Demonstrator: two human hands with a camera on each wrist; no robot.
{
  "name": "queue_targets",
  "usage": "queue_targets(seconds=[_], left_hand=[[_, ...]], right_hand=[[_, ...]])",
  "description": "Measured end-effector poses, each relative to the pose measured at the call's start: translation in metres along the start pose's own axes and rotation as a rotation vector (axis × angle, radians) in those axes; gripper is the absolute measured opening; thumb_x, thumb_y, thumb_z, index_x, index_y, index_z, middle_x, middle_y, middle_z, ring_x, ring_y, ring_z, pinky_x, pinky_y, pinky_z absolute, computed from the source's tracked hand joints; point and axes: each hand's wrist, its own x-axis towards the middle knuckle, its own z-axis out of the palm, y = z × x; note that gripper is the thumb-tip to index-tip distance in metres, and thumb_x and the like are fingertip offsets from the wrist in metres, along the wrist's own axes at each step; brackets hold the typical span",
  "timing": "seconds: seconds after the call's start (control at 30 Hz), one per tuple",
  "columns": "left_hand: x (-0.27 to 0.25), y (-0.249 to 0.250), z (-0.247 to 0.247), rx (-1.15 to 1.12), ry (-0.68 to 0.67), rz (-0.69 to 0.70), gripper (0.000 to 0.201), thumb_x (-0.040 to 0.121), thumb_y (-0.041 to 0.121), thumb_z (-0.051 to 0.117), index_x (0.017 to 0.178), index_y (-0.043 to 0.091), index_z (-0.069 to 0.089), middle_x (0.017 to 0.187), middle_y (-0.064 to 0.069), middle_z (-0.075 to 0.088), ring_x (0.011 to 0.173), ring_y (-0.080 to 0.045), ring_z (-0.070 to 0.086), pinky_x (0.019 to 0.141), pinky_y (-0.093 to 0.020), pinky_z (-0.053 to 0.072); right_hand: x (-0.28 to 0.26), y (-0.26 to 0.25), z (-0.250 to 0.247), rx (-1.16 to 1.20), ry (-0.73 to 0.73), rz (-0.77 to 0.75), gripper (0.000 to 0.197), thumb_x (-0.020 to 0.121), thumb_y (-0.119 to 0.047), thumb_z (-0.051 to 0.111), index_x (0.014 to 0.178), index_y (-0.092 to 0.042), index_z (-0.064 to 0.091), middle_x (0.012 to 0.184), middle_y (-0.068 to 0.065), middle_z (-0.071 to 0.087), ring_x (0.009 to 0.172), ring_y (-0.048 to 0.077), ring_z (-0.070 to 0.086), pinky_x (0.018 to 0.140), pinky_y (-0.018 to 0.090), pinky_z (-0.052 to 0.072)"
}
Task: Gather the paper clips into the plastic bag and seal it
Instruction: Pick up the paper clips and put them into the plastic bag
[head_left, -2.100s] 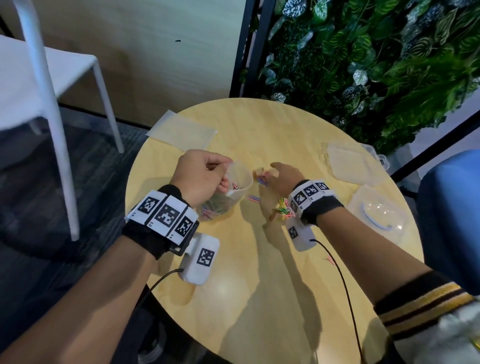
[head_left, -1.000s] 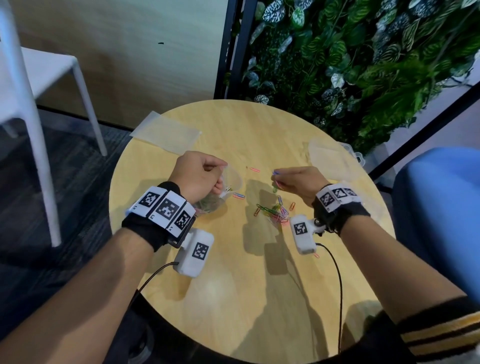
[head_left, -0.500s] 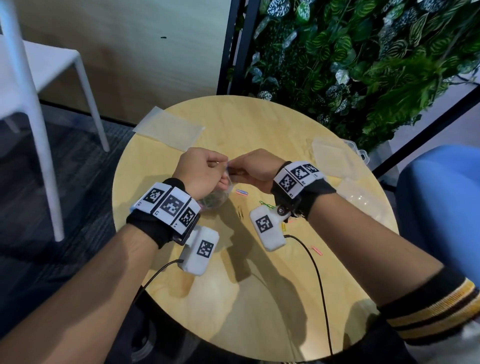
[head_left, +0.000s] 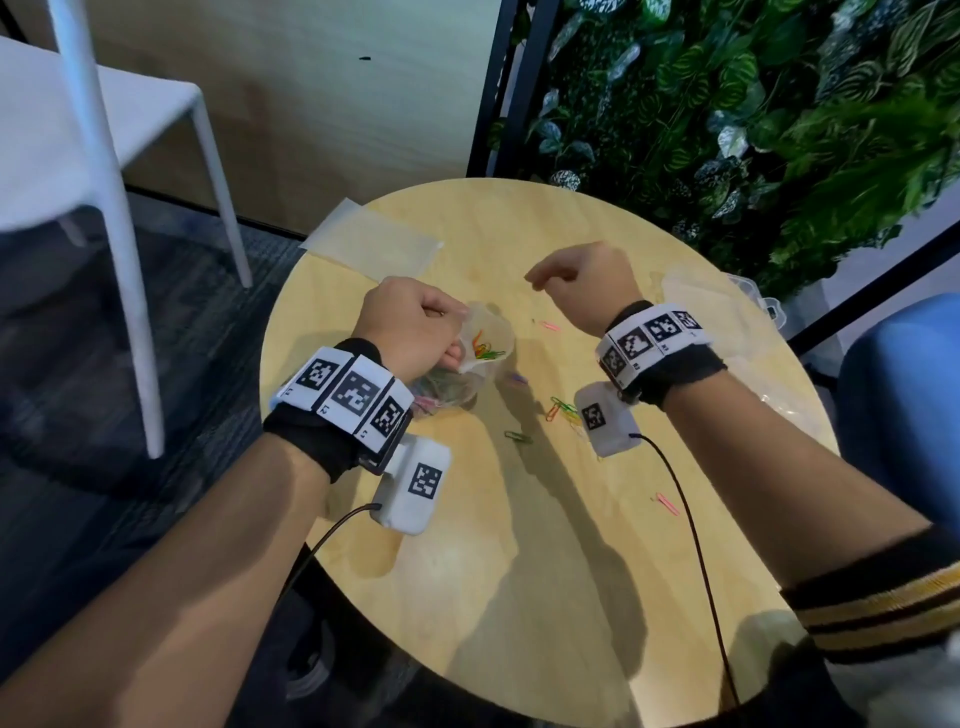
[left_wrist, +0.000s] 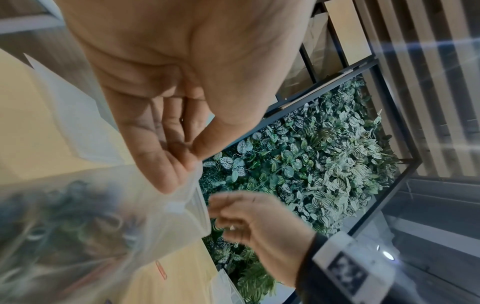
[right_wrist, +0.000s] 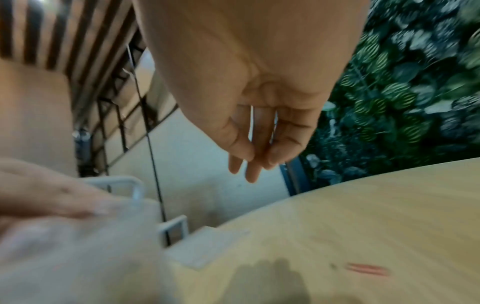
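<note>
Lying loose on the desk (head_left: 519, 597), the remaining paper clips are what the coming move turns on. A small cluster of orange, green and yellow clips (head_left: 561, 411) is seen near the middle of the desk, just beside the right wrist and on the near side of the right hand (head_left: 587, 283). A single green clip (head_left: 518, 437) lies a little nearer the near edge, a purple clip (head_left: 517, 378) lies just beside the bag, a pink clip (head_left: 548, 326) lies between the bag and the right hand, and another pink clip (head_left: 667, 504) lies toward the near right edge. The pink clip between bag and hand is laid with its long axis roughly across the desk, left to right.

The plastic bag (head_left: 480, 348) is held by its mouth toward the left side of the desk, pinched between thumb and fingers of the left hand (head_left: 410, 327), with many clips already inside and the mouth kept wide. The right hand is raised above the desk toward the far side, fingers loosely drooping and nothing held. It is judged the nearer hand to every loose clip, so a reach back toward the near edge is called for.

A flat clear sheet (head_left: 371, 244) lies at the far left edge.
</note>
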Motion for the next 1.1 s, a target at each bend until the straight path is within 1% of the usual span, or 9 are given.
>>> queue_targets(seconds=[0.1, 0.2, 0.33, 0.47, 0.57, 0.7, 0.9, 1.0, 1.1], left_hand=[[0.003, -0.004, -0.009, -0.016, 0.036, -0.017, 0.005, 0.089, 0.012, 0.070, 0.086, 0.013, 0.075, 0.070, -0.010, 0.074, 0.063, -0.022, 0.074, 0.066, -0.031, 0.062], [0.002, -0.004, -0.018, -0.052, 0.039, -0.031, 0.004, 0.089, 0.014, 0.071, 0.089, 0.012, 0.074, 0.078, -0.010, 0.075, 0.066, -0.020, 0.074, 0.064, -0.028, 0.061], [0.002, 0.000, -0.021, -0.183, 0.030, -0.054, 0.006, 0.093, 0.012, 0.066, 0.095, 0.009, 0.071, 0.080, -0.011, 0.073, 0.062, -0.016, 0.073, 0.059, -0.022, 0.059], [0.004, 0.007, -0.014, -0.289, 0.062, -0.050, 0.007, 0.094, 0.010, 0.063, 0.095, 0.010, 0.070, 0.074, -0.007, 0.070, 0.054, -0.008, 0.068, 0.058, -0.018, 0.056], [0.002, 0.010, -0.008, -0.288, 0.069, -0.020, 0.009, 0.094, 0.010, 0.063, 0.099, 0.008, 0.071, 0.072, -0.005, 0.068, 0.053, -0.005, 0.067, 0.058, -0.017, 0.056], [-0.006, 0.010, -0.002, -0.229, 0.022, 0.039, 0.014, 0.094, 0.012, 0.064, 0.103, 0.005, 0.071, 0.075, -0.008, 0.069, 0.053, -0.005, 0.067, 0.058, -0.017, 0.057], [-0.021, 0.004, 0.007, -0.159, -0.054, 0.063, 0.019, 0.094, 0.012, 0.063, 0.108, 0.001, 0.070, 0.077, -0.013, 0.068, 0.052, -0.007, 0.066, 0.056, -0.017, 0.055], [-0.026, 0.001, 0.008, -0.143, -0.083, 0.075, 0.017, 0.095, 0.011, 0.062, 0.107, 0.003, 0.070, 0.075, -0.012, 0.068, 0.053, -0.007, 0.067, 0.056, -0.017, 0.056], [-0.029, -0.001, 0.007, -0.142, -0.094, 0.084, 0.015, 0.095, 0.012, 0.062, 0.104, 0.005, 0.071, 0.074, -0.012, 0.070, 0.057, -0.009, 0.068, 0.059, -0.019, 0.057]], right_hand=[[0.013, 0.036, 0.025, -0.272, -0.247, 0.190, 0.037, 0.098, -0.021, 0.045, 0.133, -0.017, 0.056, 0.135, 0.009, 0.058, 0.115, 0.029, 0.060, 0.089, 0.032, 0.048], [0.013, 0.058, 0.055, -0.316, -0.388, 0.257, 0.045, 0.101, -0.036, 0.038, 0.138, -0.009, 0.044, 0.138, 0.016, 0.050, 0.119, 0.034, 0.054, 0.090, 0.038, 0.046], [0.002, 0.058, 0.077, -0.310, -0.400, 0.113, 0.041, 0.102, -0.037, 0.033, 0.125, -0.005, 0.045, 0.129, 0.016, 0.045, 0.118, 0.036, 0.048, 0.091, 0.041, 0.040], [-0.040, 0.038, 0.087, -0.371, -0.535, -0.120, 0.055, 0.103, -0.033, 0.035, 0.151, -0.008, 0.024, 0.159, 0.013, 0.016, 0.146, 0.034, 0.019, 0.117, 0.045, 0.022], [-0.068, 0.051, 0.084, -0.593, -0.592, -0.302, 0.063, 0.102, -0.043, 0.029, 0.155, -0.016, 0.008, 0.163, 0.005, 0.003, 0.147, 0.029, 0.015, 0.115, 0.047, 0.023], [-0.095, 0.080, 0.065, -0.785, -0.589, -0.239, 0.061, 0.102, -0.046, 0.022, 0.155, -0.024, 0.000, 0.163, -0.007, -0.004, 0.148, 0.028, 0.009, 0.111, 0.059, 0.021], [-0.132, 0.100, 0.049, -0.621, -0.664, -0.280, 0.039, 0.100, -0.012, 0.031, 0.133, -0.001, 0.048, 0.150, 0.028, 0.029, 0.141, 0.046, 0.025, 0.104, 0.056, 0.036], [-0.140, 0.091, 0.043, -0.439, -0.396, -0.271, 0.031, 0.097, -0.011, 0.039, 0.112, -0.004, 0.064, 0.117, 0.015, 0.060, 0.100, 0.035, 0.061, 0.088, 0.042, 0.048], [-0.143, 0.085, 0.042, -0.376, -0.329, -0.115, 0.022, 0.088, -0.013, 0.053, 0.092, -0.016, 0.075, 0.091, 0.005, 0.070, 0.081, 0.027, 0.065, 0.077, 0.037, 0.054]])
